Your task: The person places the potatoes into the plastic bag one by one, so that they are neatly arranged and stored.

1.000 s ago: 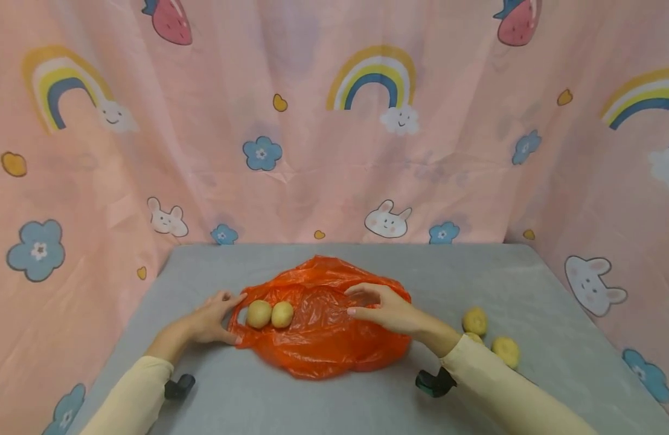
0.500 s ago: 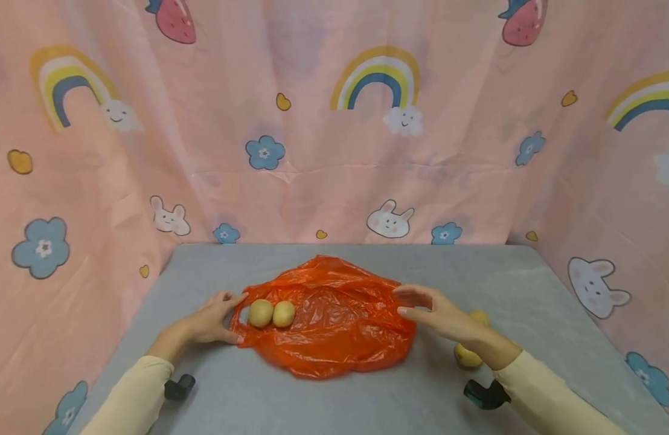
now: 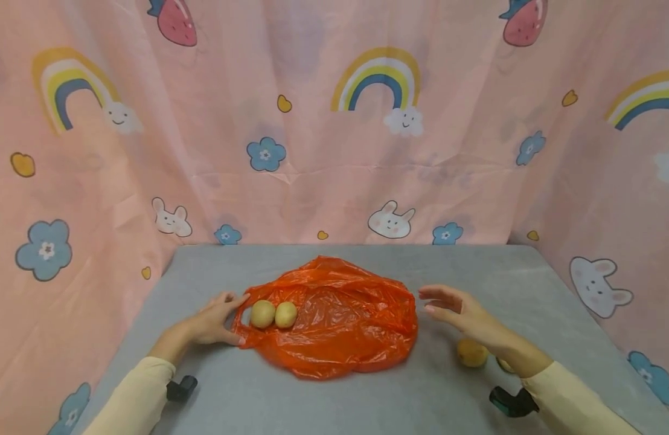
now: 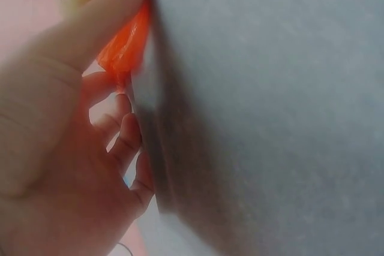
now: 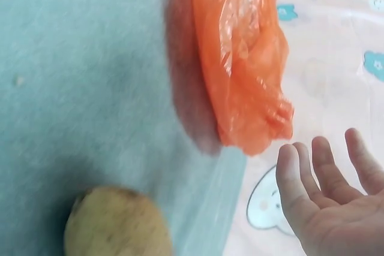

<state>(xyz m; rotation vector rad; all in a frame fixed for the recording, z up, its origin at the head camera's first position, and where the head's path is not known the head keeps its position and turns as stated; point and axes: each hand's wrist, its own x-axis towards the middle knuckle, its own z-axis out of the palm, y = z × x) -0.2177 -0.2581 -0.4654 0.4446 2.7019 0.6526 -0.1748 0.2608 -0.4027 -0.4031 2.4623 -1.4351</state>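
The left hand [image 3: 212,320] rests at the near-left end of a crinkled, thin orange plastic bag [image 3: 334,347], its thumb and forefinger spread apart and each touching the bag's edge at the handle opening. Just right of that hand, side by side at the same end of the bag, sit two rounded, yellow-brown potatoes [image 3: 262,314] [image 3: 286,315]; whether they are inside the bag or on top of it, I cannot tell. The bag stretches rightward from the left hand, almost to the right hand [image 3: 456,308], which is spread, holds nothing and hangs just beyond the bag's right end, apart from it. Nearer the person than the right hand's fingers, beside the wrist, lies a browner potato [image 3: 472,353]; another potato [image 3: 505,365] is mostly hidden under the forearm. Under both hands is a grey surface [image 3: 291,408], and beyond them hangs a pink curtain [image 3: 313,199] printed with rainbows, rabbits and blue flowers. Cream sleeves [image 3: 130,396] cover both forearms.
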